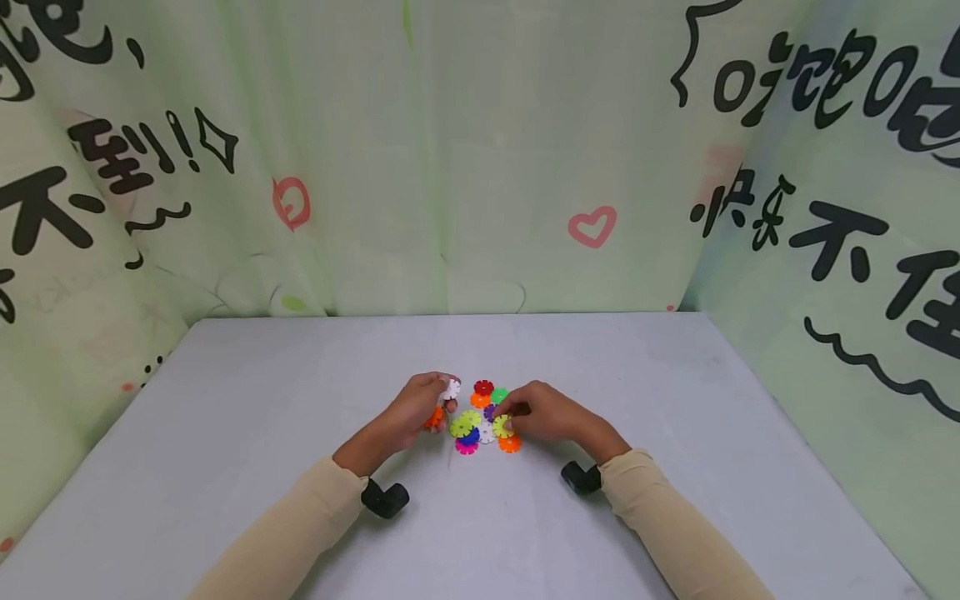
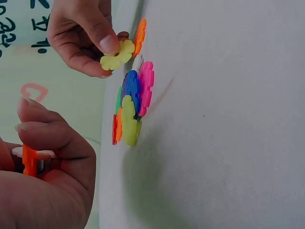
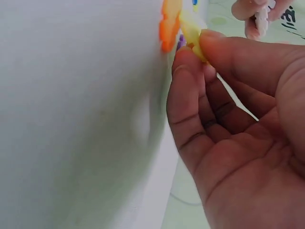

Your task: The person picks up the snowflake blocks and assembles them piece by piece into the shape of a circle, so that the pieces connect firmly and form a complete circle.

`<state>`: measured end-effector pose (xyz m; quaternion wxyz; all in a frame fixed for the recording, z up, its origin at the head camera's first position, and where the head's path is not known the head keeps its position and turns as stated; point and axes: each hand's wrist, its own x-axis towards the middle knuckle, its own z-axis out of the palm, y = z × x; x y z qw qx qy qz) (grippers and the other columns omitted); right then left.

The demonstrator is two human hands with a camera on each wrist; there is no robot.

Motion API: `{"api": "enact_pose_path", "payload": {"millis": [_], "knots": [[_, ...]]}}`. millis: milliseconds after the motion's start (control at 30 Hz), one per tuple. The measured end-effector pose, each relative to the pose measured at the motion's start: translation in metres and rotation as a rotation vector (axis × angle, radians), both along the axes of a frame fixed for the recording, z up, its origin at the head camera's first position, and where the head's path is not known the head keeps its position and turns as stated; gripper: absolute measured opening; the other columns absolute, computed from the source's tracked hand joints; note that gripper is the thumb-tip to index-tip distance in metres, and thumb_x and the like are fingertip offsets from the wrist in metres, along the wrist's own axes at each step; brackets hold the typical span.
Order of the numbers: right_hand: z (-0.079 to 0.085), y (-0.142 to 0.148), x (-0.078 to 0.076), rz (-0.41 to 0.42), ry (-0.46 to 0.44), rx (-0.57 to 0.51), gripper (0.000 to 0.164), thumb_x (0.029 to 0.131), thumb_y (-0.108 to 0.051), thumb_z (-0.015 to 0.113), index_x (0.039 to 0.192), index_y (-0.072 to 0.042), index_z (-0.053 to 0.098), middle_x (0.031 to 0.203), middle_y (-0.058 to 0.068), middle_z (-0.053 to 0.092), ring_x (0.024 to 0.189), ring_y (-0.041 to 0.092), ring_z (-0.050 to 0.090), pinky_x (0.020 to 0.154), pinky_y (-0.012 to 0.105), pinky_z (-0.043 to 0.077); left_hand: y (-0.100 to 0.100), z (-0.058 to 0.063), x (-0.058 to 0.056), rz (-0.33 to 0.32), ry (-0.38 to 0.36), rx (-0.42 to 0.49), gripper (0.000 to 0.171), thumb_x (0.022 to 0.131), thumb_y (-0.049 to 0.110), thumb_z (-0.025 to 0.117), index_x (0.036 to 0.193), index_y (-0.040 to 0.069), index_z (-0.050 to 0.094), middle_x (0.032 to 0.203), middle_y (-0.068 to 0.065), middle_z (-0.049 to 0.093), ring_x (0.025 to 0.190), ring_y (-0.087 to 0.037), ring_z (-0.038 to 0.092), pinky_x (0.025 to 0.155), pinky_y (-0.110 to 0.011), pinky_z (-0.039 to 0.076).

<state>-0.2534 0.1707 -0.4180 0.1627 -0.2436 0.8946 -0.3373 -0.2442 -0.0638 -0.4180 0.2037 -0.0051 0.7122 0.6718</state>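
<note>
My left hand point(image 1: 417, 406) holds a white snowflake disc point(image 1: 452, 388) and an orange snowflake disc point(image 1: 434, 417). In the left wrist view that orange disc point(image 2: 29, 160) stands crosswise to the white one, inside the curled fingers. Thumb and fingertips of my right hand point(image 1: 551, 414) pinch a yellow snowflake disc point(image 2: 117, 56) above the pile's right side. Between the hands lies a small pile of notched discs: a red one point(image 1: 483, 387), a green one point(image 1: 499, 395), a blue one point(image 1: 469, 436), a pink one point(image 1: 467, 447) and several others.
A pale cloth-covered table point(image 1: 480, 533) spreads around the pile. Printed fabric curtains point(image 1: 450, 167) rise along its back and sides. Each wrist wears a black camera mount, such as the left mount point(image 1: 386, 499).
</note>
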Motion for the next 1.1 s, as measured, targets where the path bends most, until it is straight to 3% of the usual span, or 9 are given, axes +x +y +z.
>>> {"api": "enact_pose_path", "payload": {"millis": [200,500,1100], "knots": [[0.004,-0.007,-0.002,-0.047,0.003,-0.106,0.008,0.089,-0.005,0.069,0.095,-0.009,0.071,0.088,-0.001,0.066,0.082,0.017,0.060,0.075,0.029,0.052,0.004,-0.003,0.003,0.002,-0.029,0.005,0.036,0.106,0.024,0.037,0.133,0.002,0.048,0.082,-0.010,0.054,0.059,-0.015,0.046,0.054,-0.019,0.046],[0.009,-0.013,-0.004,-0.152,0.061,-0.242,0.009,0.089,-0.004,0.068,0.099,-0.005,0.069,0.087,0.003,0.066,0.076,0.017,0.064,0.071,0.029,0.055,0.009,-0.002,0.006,-0.044,-0.012,0.045,0.036,0.107,0.022,0.034,0.131,-0.001,0.046,0.079,-0.008,0.052,0.058,-0.014,0.047,0.052,-0.020,0.046],[0.015,-0.022,-0.002,-0.220,0.092,-0.332,0.010,0.090,-0.007,0.070,0.098,-0.003,0.068,0.084,0.004,0.067,0.073,0.018,0.065,0.073,0.036,0.056,0.016,0.003,0.005,-0.069,0.004,0.056,0.034,0.107,0.022,0.033,0.131,0.000,0.046,0.079,-0.008,0.051,0.057,-0.015,0.046,0.052,-0.021,0.046]]}}
